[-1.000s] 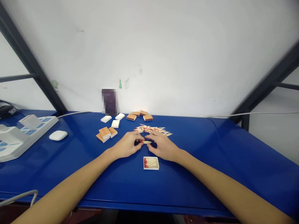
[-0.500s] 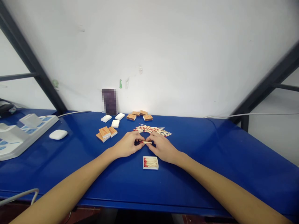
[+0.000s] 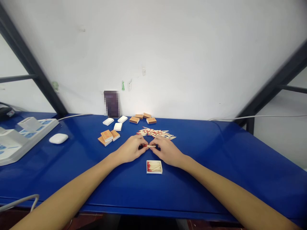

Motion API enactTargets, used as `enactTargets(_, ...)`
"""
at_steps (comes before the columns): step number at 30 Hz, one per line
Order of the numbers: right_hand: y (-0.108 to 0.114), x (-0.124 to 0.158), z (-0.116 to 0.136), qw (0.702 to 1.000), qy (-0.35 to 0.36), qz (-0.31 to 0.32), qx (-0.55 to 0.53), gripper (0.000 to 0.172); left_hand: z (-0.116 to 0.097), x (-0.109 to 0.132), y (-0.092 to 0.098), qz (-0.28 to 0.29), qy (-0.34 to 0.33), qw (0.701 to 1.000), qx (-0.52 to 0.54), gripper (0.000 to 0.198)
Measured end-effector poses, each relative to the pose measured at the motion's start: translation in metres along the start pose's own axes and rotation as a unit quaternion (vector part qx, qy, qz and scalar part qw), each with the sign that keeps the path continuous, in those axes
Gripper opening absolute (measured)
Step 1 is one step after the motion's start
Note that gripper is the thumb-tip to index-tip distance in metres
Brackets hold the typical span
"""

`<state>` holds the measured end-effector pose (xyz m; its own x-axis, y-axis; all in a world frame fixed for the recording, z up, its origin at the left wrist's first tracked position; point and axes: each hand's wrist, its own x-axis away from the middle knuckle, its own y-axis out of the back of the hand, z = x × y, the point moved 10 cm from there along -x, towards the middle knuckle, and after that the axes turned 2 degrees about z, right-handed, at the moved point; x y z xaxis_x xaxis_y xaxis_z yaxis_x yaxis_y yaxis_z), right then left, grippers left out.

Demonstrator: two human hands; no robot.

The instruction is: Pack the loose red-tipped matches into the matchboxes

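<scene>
My left hand (image 3: 130, 149) and my right hand (image 3: 166, 150) meet over the blue table (image 3: 216, 166), fingers pinched on the two ends of a small bundle of matches (image 3: 150, 146) held level between them. Just in front of the hands lies an open white matchbox tray (image 3: 154, 167) filled with red-headed matches. Behind the hands a loose pile of matches (image 3: 157, 133) is spread on the table.
Orange matchbox sleeves (image 3: 108, 136) lie at the left of the hands, more orange boxes (image 3: 143, 118) and white trays (image 3: 115, 122) near the wall. A white earbud case (image 3: 58, 138) and a white power strip (image 3: 19, 137) sit far left. A cable (image 3: 19, 201) loops off the front edge.
</scene>
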<state>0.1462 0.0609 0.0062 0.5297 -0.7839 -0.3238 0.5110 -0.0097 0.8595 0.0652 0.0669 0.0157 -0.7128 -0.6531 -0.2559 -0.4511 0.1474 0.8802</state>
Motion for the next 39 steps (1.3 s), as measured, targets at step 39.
enactTargets(39,0.025,0.029,0.036,0.99,-0.01,0.124,-0.07,0.01,-0.049,0.014,-0.005,0.073,-0.044,0.995,0.045,0.01)
